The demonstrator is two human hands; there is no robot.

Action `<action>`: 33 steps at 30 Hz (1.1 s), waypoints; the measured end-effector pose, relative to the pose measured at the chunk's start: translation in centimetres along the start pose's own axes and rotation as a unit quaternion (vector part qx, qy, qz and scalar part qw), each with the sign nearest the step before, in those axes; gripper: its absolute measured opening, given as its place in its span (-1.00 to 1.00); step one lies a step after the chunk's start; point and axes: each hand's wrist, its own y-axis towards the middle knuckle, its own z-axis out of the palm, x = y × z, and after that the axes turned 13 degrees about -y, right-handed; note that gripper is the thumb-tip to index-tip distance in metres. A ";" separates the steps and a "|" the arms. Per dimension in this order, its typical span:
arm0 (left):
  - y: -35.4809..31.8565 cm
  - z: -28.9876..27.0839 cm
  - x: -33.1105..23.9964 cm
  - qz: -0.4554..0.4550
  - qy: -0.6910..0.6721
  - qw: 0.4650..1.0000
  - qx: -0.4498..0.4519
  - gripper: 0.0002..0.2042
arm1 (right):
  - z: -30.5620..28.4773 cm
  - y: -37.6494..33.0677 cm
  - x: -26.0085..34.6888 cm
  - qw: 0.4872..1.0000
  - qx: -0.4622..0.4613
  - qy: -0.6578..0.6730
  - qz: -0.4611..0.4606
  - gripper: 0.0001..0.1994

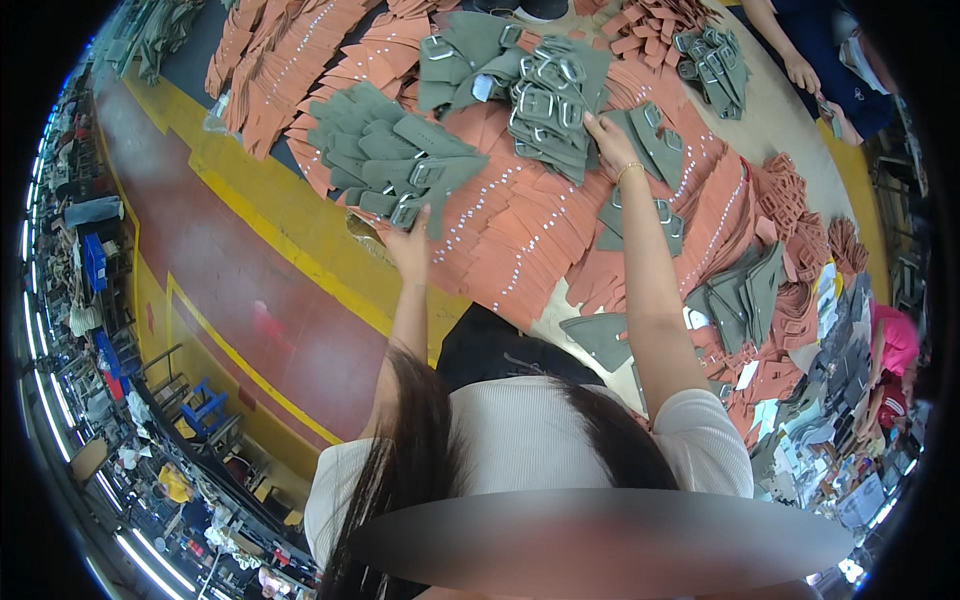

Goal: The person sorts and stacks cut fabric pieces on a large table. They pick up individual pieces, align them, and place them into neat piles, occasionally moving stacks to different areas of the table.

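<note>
My left hand (408, 245) is closed on the lower edge of a fanned bundle of dark green strap pieces (385, 150) with silver buckles. The bundle is held over rows of orange-brown pieces. Farther right, my right hand (612, 146) grips the right edge of a thick stack of green buckled strap pieces (553, 105). Its fingertips are partly hidden by the stack. More green pieces (462, 58) lie just left of that stack, and others (655, 140) lie beside my right wrist.
Overlapping orange-brown pieces (500, 235) cover much of the work surface. Another green buckled stack (715, 65) lies at the far right, near another person's hand (800, 72). Bundled orange-brown straps (780, 195) line the right edge. A red floor with yellow stripes (230, 240) stretches to my left.
</note>
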 end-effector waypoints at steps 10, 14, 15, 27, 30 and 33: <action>0.3 -0.2 3.1 -0.020 0.029 0.998 -0.051 -0.38 | 1.3 -4.1 -2.7 0.962 -0.180 -0.108 -0.173 -0.61; 0.1 -0.2 4.3 0.031 -0.011 0.996 -0.078 -0.43 | 1.2 -12.0 -7.1 0.974 -0.146 -0.082 -0.151 -0.64; 0.0 -0.3 4.4 0.028 -0.029 0.996 -0.081 -0.43 | 1.2 -14.3 -8.6 0.973 -0.152 -0.098 -0.143 -0.66; -4.4 -2.1 4.4 0.079 0.170 0.982 -0.012 -0.49 | -6.4 -37.3 -29.0 0.911 -0.331 -0.176 0.169 -0.72; -9.0 0.4 4.3 0.115 0.181 0.960 0.181 -0.65 | -4.6 -40.6 -34.7 0.831 -0.371 -0.305 0.281 -0.66; -15.0 5.5 5.6 0.073 0.227 0.870 0.432 -0.67 | -0.4 -42.4 -38.2 0.764 -0.408 -0.386 0.317 -0.52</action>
